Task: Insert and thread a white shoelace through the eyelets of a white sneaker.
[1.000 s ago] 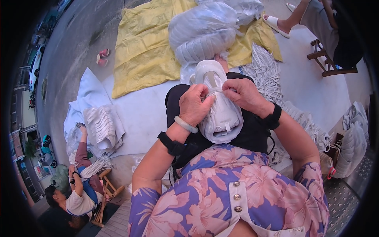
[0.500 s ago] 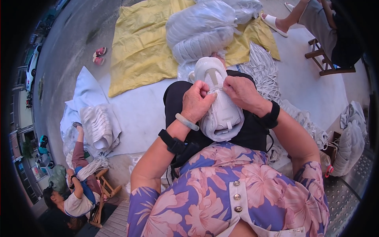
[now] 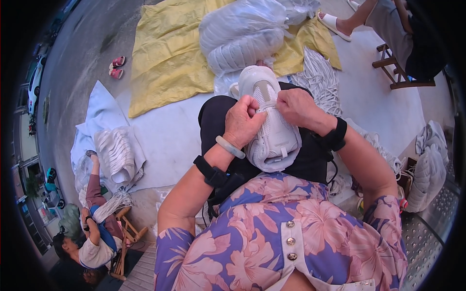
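Observation:
On my lap, over dark trousers, lies a white sneaker upper (image 3: pixel 281 138) with mesh panels and a pull loop at the near end. My left hand (image 3: pixel 241 120) is closed at the left side of its throat, thumb on the upper. Closed in a pinch, my right hand (image 3: pixel 302 110) is at the right side of the throat. Between the fingertips, a thin white shoelace (image 3: pixel 268 104) seems to cross the throat; its ends are hidden by my fingers.
Plastic-wrapped bundles of uppers (image 3: pixel 242 36) lie ahead on a yellow sheet (image 3: pixel 170 58). White laces (image 3: pixel 318 82) are heaped to the right. More stacked uppers (image 3: pixel 115 155) lie left. One person (image 3: pixel 99 242) sits at lower left, another (image 3: pixel 388 24) at upper right by a wooden stool (image 3: pixel 398 72).
The whole view has shifted slightly. Both hands stay closed at the upper's throat, with hardly any movement against it.

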The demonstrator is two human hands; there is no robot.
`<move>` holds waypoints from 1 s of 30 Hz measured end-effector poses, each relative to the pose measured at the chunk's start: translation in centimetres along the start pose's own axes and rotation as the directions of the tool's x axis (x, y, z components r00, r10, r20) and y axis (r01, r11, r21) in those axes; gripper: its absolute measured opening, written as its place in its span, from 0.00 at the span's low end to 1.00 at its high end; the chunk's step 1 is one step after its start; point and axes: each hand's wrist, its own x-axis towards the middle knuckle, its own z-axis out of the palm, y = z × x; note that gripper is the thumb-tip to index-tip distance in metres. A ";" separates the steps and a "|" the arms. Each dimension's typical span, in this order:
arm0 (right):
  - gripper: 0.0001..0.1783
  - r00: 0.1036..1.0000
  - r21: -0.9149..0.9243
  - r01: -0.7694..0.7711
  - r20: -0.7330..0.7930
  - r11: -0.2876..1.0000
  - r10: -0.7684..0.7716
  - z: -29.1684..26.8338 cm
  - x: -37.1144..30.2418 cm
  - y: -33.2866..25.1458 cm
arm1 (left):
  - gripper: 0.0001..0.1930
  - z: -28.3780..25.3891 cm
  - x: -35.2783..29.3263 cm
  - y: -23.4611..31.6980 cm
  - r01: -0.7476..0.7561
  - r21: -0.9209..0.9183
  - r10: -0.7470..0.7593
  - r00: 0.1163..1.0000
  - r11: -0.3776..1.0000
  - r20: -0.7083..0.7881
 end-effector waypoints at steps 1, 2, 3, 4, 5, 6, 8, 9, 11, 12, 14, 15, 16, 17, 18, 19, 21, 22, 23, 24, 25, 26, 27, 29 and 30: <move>0.10 1.000 0.000 -0.003 0.000 1.000 0.003 -0.1 0.1 0.0 | 0.12 0.1 0.1 0.0 -0.010 0.000 0.010 1.000 1.000 -0.014; 0.10 1.000 -0.015 0.007 0.022 1.000 -0.007 -0.1 0.1 0.0 | 0.12 0.1 0.1 -0.1 -0.008 -0.001 0.008 1.000 1.000 -0.010; 0.10 0.999 -0.031 0.017 0.044 0.999 -0.016 -0.2 0.1 -0.1 | 0.12 0.0 0.1 -0.1 -0.027 0.007 0.027 1.000 1.000 -0.007; 0.10 0.999 -0.030 0.013 0.045 0.999 -0.011 -0.3 0.1 -0.3 | 0.12 0.0 0.1 -0.1 -0.046 0.014 0.046 0.999 0.999 -0.003; 0.10 0.997 -0.075 0.032 0.066 0.997 -0.027 -0.5 0.1 -0.7 | 0.12 0.0 0.1 -0.2 -0.044 0.013 0.044 0.999 0.999 -0.002; 0.10 0.995 -0.119 0.053 0.087 0.992 -0.042 -0.5 0.2 -1.0 | 0.12 -0.1 0.2 -0.3 -0.043 -0.006 0.043 0.999 0.999 0.003; 0.10 0.993 -0.154 0.089 0.091 0.984 -0.076 -0.4 0.2 -1.2 | 0.12 -0.1 0.1 -0.4 -0.042 -0.025 0.042 0.999 0.999 0.010; 0.10 0.989 -0.190 0.127 0.095 0.974 -0.110 -0.4 0.2 -1.2 | 0.12 -0.1 0.1 -0.3 -0.036 -0.026 0.037 0.999 0.999 0.019; 0.09 0.985 -0.085 0.105 0.143 0.991 -0.092 -0.7 0.7 -0.6 | 0.12 -0.1 0.1 -0.2 -0.031 -0.027 0.032 0.999 0.999 0.029; 0.08 0.978 0.020 0.079 0.192 0.997 -0.082 -0.9 1.0 -0.2 | 0.12 -0.1 0.1 -0.2 -0.038 -0.028 0.038 0.999 0.999 0.033; 0.07 0.971 0.217 0.043 0.220 0.975 -0.092 -1.0 0.9 0.6 | 0.12 -0.1 0.0 -0.2 -0.043 -0.027 0.044 0.998 0.999 0.038; 0.07 0.963 0.405 0.001 0.245 0.915 -0.109 -0.8 0.8 0.8 | 0.11 -0.1 -0.1 -0.2 -0.046 -0.018 0.047 0.997 0.999 0.053; 0.07 0.964 0.407 0.000 0.244 0.913 -0.109 -0.5 0.6 0.9 | 0.11 -0.1 -0.2 -0.2 -0.049 -0.008 0.050 0.996 0.999 0.068; 0.07 0.975 0.377 0.099 0.150 0.921 -0.166 -0.1 0.4 0.8 | 0.11 0.0 -0.3 -0.2 -0.047 -0.005 0.047 0.997 0.999 0.067; 0.06 0.973 0.337 0.194 0.057 0.921 -0.225 0.3 0.2 0.7 | 0.11 0.4 -0.4 -0.2 -0.091 0.054 0.090 0.996 0.994 0.024; 0.06 0.972 0.341 0.196 0.056 0.920 -0.228 0.7 0.0 0.8 | 0.11 0.6 -0.5 -0.2 -0.132 0.115 0.135 0.991 0.985 -0.016; 0.06 0.963 0.187 0.263 -0.115 0.946 -0.245 1.1 -0.6 1.0 | 0.11 0.4 -0.4 0.5 -0.133 0.100 0.133 0.991 0.986 0.003; 0.06 0.963 0.190 0.263 -0.118 0.946 -0.244 1.2 -0.9 1.1 | 0.11 0.3 -0.5 0.8 -0.133 0.080 0.132 0.991 0.988 0.021; 0.08 0.976 0.183 0.207 -0.103 0.961 -0.191 1.1 -1.0 1.0 | 0.11 0.3 -0.6 0.8 -0.135 0.085 0.133 0.991 0.987 0.023; 0.10 0.987 0.174 0.150 -0.088 0.973 -0.136 1.0 -1.0 0.9 | 0.11 0.3 -0.7 0.8 -0.168 0.081 0.167 0.986 0.982 0.017; 0.10 0.987 0.177 0.149 -0.092 0.973 -0.135 1.0 -0.9 0.7 | 0.11 0.3 -0.8 0.9 -0.202 0.076 0.202 0.979 0.976 0.012; 0.11 0.987 0.111 0.153 -0.065 0.982 -0.147 0.9 -0.9 0.4 | 0.11 0.4 -0.9 0.9 -0.203 0.076 0.202 0.979 0.976 0.014; 0.12 0.987 0.046 0.158 -0.037 0.986 -0.156 0.8 -0.8 0.2 | 0.11 0.4 -0.9 1.0 -0.180 0.064 0.179 0.984 0.982 0.018; 0.11 0.978 0.057 0.205 -0.042 0.977 -0.203 1.0 -0.4 0.2 | 0.11 0.4 -0.8 1.0 -0.159 0.053 0.158 0.987 0.986 0.024; 0.10 0.967 0.069 0.255 -0.047 0.965 -0.252 1.1 -0.3 0.1 | 0.11 0.4 -0.7 1.0 -0.174 0.066 0.172 0.985 0.983 0.033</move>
